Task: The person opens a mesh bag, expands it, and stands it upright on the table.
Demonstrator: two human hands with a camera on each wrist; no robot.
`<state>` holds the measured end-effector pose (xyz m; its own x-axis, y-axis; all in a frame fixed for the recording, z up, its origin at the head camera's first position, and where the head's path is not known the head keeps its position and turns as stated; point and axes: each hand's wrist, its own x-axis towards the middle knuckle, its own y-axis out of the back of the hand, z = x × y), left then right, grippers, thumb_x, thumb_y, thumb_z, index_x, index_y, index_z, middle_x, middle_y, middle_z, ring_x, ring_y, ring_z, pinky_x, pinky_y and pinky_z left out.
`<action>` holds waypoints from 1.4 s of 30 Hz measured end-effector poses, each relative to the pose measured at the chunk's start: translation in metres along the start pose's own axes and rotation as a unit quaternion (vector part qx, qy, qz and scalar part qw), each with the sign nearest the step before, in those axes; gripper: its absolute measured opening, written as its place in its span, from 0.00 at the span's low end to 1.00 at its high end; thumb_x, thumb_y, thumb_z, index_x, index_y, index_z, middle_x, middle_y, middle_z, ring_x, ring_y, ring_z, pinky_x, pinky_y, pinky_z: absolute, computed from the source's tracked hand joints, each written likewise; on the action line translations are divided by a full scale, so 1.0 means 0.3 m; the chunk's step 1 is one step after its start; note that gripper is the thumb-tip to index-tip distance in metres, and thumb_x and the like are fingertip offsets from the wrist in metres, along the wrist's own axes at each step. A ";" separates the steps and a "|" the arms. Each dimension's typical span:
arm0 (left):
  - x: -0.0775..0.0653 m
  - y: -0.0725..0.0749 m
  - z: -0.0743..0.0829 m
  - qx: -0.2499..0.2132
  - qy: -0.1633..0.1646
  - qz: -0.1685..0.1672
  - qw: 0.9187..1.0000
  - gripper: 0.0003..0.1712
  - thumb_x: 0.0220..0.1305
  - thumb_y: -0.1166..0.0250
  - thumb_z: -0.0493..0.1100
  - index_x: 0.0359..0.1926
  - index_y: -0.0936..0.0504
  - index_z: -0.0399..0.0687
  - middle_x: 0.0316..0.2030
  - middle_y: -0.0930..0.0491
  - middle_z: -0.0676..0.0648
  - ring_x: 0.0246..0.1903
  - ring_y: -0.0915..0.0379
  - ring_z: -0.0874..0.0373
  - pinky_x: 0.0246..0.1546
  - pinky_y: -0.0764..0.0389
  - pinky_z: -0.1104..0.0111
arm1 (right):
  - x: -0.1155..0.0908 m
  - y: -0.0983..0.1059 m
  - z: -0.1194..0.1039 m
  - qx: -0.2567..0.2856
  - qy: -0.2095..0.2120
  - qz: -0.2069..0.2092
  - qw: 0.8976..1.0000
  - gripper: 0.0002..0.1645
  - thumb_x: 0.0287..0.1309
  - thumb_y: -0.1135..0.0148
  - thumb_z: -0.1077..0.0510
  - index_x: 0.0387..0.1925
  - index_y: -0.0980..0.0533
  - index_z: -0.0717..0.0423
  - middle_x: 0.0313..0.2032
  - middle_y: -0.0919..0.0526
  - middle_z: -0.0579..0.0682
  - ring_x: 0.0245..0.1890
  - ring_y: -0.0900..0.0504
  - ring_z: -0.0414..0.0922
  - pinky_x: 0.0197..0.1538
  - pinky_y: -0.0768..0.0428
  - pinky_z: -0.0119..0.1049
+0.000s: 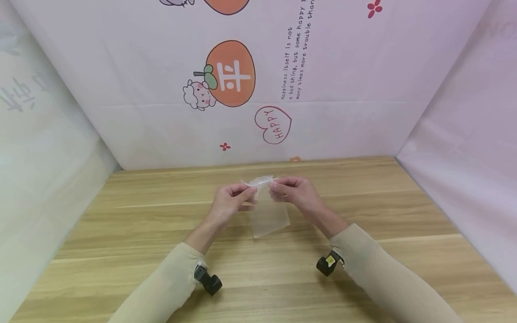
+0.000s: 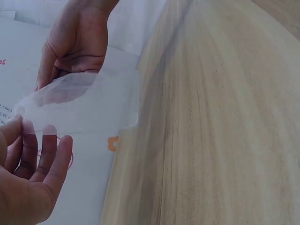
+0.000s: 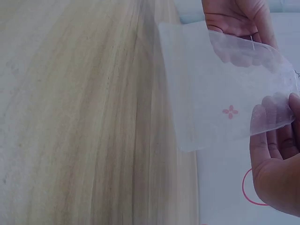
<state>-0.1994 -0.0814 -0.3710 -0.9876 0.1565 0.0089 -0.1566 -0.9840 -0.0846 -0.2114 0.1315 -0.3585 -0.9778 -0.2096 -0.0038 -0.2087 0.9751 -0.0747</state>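
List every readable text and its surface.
"HAPPY": red heart outline on white printed backdrop.
"Happiness itself is not a bad thing, but some happy… many times more trouble than…": same backdrop, cut off.
"平": round orange fruit print.
White side curtains, yellow wrist-camera label: illegible.

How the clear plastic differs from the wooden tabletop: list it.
The clear plastic is see-through; the wooden tabletop is opaque and grained. The plastic is small, the tabletop far larger. The left hand and right hand pinch the plastic; the tabletop lies flat. Both show straight edges.
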 end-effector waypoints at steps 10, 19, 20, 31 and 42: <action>-0.003 0.011 0.013 0.014 -0.003 0.026 1.000 0.12 0.68 0.33 0.37 0.44 0.17 0.29 0.34 0.18 0.42 0.31 0.19 0.57 0.38 0.13 0.59 | 0.002 0.005 0.004 0.001 0.000 -0.002 1.000 0.04 0.63 0.33 0.65 0.37 0.17 0.65 0.34 0.14 0.51 0.35 0.15 0.43 0.46 0.15 0.40; -0.003 0.016 0.009 0.011 0.005 0.044 0.999 0.17 0.69 0.33 0.41 0.49 0.18 0.29 0.37 0.17 0.43 0.34 0.18 0.56 0.40 0.13 0.58 | -0.001 0.013 0.008 0.005 0.000 -0.001 1.000 0.07 0.63 0.32 0.64 0.39 0.17 0.66 0.34 0.13 0.50 0.35 0.14 0.43 0.47 0.15 0.41; -0.003 0.016 0.010 0.009 0.004 0.046 0.999 0.17 0.69 0.33 0.41 0.49 0.18 0.30 0.37 0.17 0.42 0.34 0.18 0.55 0.40 0.13 0.58 | -0.002 0.013 0.008 0.004 0.001 -0.001 1.000 0.08 0.63 0.32 0.63 0.40 0.17 0.67 0.34 0.13 0.50 0.35 0.15 0.43 0.47 0.15 0.41; -0.007 0.002 0.013 -0.032 -0.004 0.071 0.997 0.13 0.68 0.33 0.40 0.46 0.17 0.33 0.34 0.18 0.44 0.32 0.17 0.56 0.39 0.13 0.57 | -0.007 0.015 0.014 0.021 -0.007 -0.012 1.000 0.18 0.66 0.35 0.61 0.49 0.22 0.73 0.37 0.14 0.52 0.39 0.15 0.45 0.50 0.16 0.42; -0.002 0.005 0.011 -0.035 0.001 0.034 0.999 0.08 0.66 0.31 0.39 0.41 0.16 0.37 0.36 0.17 0.40 0.30 0.17 0.56 0.38 0.13 0.57 | -0.004 0.021 0.006 -0.002 -0.024 -0.037 0.999 0.11 0.67 0.35 0.60 0.44 0.19 0.65 0.36 0.14 0.52 0.37 0.15 0.45 0.50 0.16 0.42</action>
<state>-0.1991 -0.0833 -0.3678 -0.9960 0.0898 -0.0020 -0.0884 -0.9840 -0.1546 -0.2113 0.1377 -0.3606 -0.9574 -0.2850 -0.0469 -0.2813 0.9568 -0.0731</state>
